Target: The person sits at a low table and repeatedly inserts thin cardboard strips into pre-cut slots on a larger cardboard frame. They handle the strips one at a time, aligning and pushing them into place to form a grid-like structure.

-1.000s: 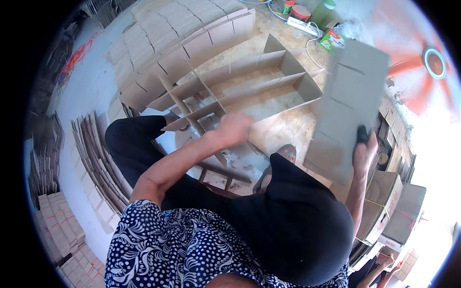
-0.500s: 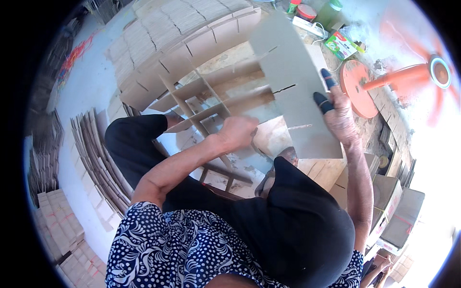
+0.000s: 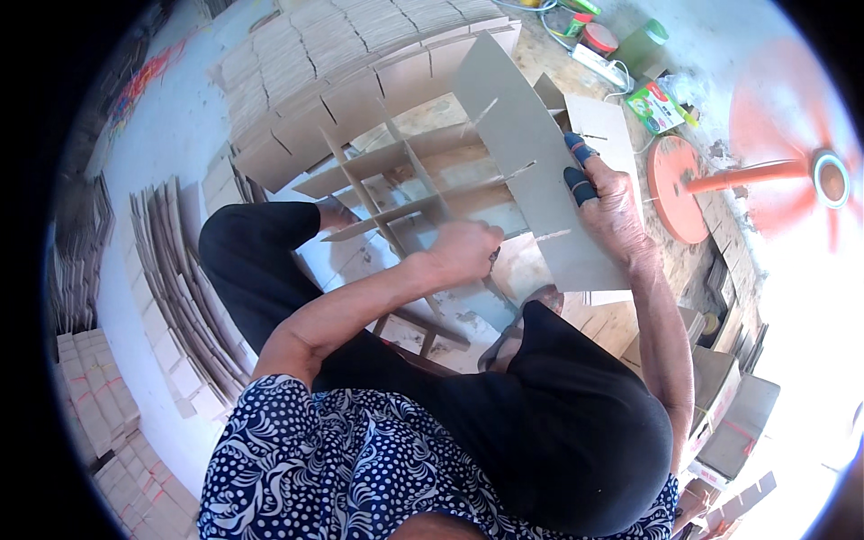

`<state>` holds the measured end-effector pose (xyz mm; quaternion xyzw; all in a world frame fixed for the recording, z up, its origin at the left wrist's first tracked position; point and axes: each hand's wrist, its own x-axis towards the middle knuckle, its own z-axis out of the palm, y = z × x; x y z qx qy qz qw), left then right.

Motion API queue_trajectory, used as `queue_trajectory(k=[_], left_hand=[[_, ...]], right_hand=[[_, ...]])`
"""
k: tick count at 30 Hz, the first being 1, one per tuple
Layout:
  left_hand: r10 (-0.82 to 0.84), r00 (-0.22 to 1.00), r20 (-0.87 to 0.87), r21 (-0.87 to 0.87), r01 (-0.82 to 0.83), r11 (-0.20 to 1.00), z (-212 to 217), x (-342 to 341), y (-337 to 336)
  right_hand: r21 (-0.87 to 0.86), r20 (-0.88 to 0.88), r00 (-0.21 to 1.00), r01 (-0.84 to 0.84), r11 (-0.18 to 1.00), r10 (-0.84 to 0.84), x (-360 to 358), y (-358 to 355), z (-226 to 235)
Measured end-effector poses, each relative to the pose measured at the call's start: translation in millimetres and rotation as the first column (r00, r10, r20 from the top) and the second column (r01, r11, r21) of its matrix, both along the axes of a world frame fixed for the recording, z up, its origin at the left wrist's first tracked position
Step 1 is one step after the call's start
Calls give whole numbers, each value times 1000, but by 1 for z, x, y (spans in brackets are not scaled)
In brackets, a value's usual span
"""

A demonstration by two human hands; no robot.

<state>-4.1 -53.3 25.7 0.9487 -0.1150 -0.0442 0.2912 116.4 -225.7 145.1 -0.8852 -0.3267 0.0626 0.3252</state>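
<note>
Cardboard panel (image 3: 526,171) extends leftward from right hand (image 3: 610,205) clasping its edge; left hand (image 3: 463,250) curled, hold unclear.

We see a grey-brown panel (image 3: 515,108); black trousers (image 3: 585,423); a navy shirt (image 3: 342,459) (white dots and swirls); an orange fan (image 3: 677,191).

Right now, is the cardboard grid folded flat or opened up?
Opened up: in the cardboard grid, strips cross each other, and wide gaps show between them.
</note>
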Motion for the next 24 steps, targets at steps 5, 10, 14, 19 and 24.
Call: queue_trajectory(k=[5, 10, 14, 19, 24], left_hand=[[-37, 998, -52, -3, 36, 999, -7, 2, 2], [-26, 997, -69, -26, 24, 999, -7, 2, 4], [-21, 998, -59, -3, 21, 1000, -13, 2, 3], [-36, 996, -84, 32, 39, 999, -6, 0, 3], [-43, 996, -80, 39, 46, 998, -5, -3, -1]], right_hand=[[33, -29, 1000, -8, 999, 9, 8, 4, 3], [52, 67, 998, -13, 999, 10, 10, 12, -7], [40, 42, 999, -32, 999, 30, 5, 16, -5], [-10, -40, 999, -30, 999, 30, 0, 14, 2], [-9, -36, 998, -61, 998, 61, -2, 18, -4]])
